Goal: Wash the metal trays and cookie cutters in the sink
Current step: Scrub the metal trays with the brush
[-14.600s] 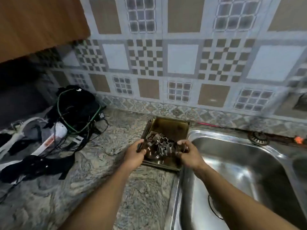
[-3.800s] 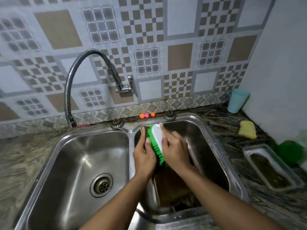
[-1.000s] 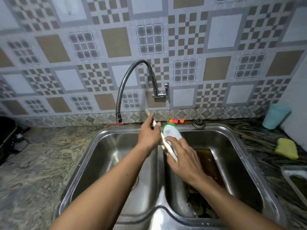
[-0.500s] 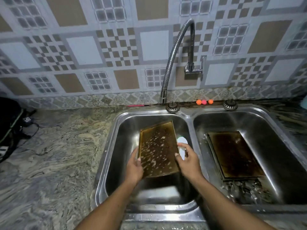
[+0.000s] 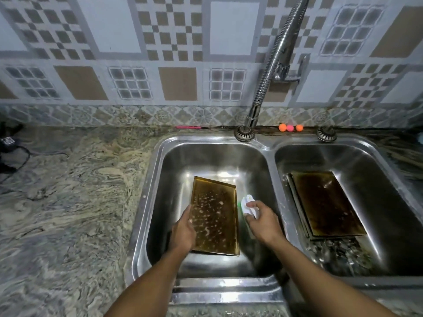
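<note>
A patterned tile wall (image 5: 178,42) stands behind a marbled stone counter (image 5: 68,202), and a steel double sink (image 5: 142,202) is set in it under a flexible faucet (image 5: 274,56). In the left basin lies a brown tray (image 5: 215,216) with soap spots. The left hand (image 5: 183,227) grips its left edge, the thumb on top. Just beside the tray's right edge, the right hand (image 5: 263,223) has its fingers curled around a white and green brush (image 5: 248,205). In the right basin lie stacked dark trays (image 5: 325,202), with the cookie cutters (image 5: 338,252) in front of them.
</note>
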`<state>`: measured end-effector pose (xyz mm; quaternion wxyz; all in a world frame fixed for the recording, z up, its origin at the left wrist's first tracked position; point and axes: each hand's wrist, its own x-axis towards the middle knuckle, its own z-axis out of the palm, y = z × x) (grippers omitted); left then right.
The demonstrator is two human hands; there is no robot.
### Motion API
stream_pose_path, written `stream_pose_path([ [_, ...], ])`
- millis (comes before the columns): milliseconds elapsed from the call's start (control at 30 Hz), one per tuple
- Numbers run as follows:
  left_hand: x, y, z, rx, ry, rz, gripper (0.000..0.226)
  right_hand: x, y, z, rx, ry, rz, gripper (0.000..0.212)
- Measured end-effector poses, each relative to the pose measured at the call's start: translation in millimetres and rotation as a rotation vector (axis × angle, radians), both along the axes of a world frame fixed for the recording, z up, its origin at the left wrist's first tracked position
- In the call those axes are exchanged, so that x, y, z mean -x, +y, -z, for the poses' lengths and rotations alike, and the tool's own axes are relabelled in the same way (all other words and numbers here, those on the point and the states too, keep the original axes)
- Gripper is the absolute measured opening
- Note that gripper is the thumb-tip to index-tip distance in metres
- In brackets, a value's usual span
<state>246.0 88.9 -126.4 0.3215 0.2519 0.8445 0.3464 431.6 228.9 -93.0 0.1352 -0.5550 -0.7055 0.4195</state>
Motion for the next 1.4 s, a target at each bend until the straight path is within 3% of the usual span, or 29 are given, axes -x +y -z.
stream_pose_path([
  [133, -6, 15, -15, 0.092, 0.064, 0.064, 0.052, -14, 18, -37, -0.032, 0.162, 0.020, 0.021],
  [267, -25, 53, -55, -0.135, 0.176, 0.033, 0.031, -53, 55, -88, -0.175, 0.360, 0.128, 0.027],
  [400, -84, 109, -99, -0.374, 0.225, 0.067, 0.020, -116, 100, -116, -0.247, 0.346, 0.280, 0.029],
  [500, -141, 142, -118, -0.468, 0.114, 0.154, 0.016, -162, 122, -110, -0.233, 0.225, 0.361, 0.025],
  [633, -221, 182, -93, -0.395, 0.053, 0.272, 0.016, -221, 145, -80, -0.186, 0.139, 0.376, 0.024],
  [800, -281, 214, -37, -0.160, 0.013, 0.274, 0.024, -265, 170, -36, -0.089, 0.101, 0.236, 0.024],
  [1167, -308, 250, 34, 0.103, 0.200, 0.120, 0.030, -305, 198, 14, 0.031, 0.132, 0.033, 0.027],
  [1400, -310, 263, 35, 0.098, 0.217, 0.088, 0.035, -305, 208, 17, 0.057, 0.159, 0.008, 0.028],
])
